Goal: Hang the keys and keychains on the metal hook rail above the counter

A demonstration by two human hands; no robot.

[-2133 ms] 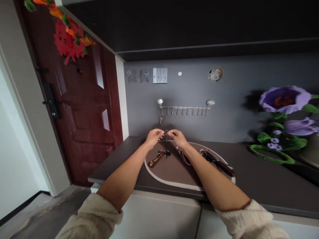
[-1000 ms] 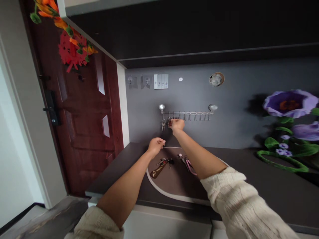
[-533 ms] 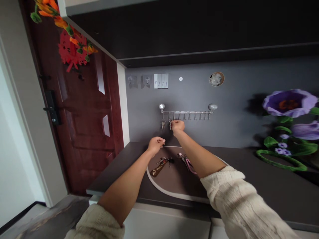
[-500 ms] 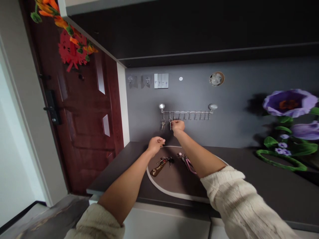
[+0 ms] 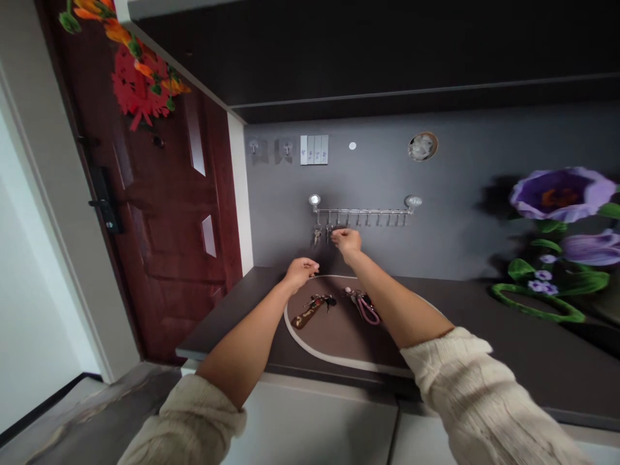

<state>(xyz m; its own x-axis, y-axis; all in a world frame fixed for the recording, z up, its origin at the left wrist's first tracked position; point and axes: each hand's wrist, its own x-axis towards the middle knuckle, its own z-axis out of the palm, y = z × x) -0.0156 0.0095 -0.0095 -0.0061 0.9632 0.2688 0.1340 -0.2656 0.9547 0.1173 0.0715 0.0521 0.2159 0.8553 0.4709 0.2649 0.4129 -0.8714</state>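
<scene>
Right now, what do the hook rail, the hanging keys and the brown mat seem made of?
Hook rail: probably polished metal, from its bright glints. Hanging keys: likely metal, silvery and shiny. Brown mat: flat and matte, without glints; perhaps rubber or fabric, unclear.

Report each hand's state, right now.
Left hand: curled, nothing visibly held; whether fully closed cannot be told.
Right hand: curled beside small, silver, metal hanging keys; whether it touches them cannot be told.
</scene>
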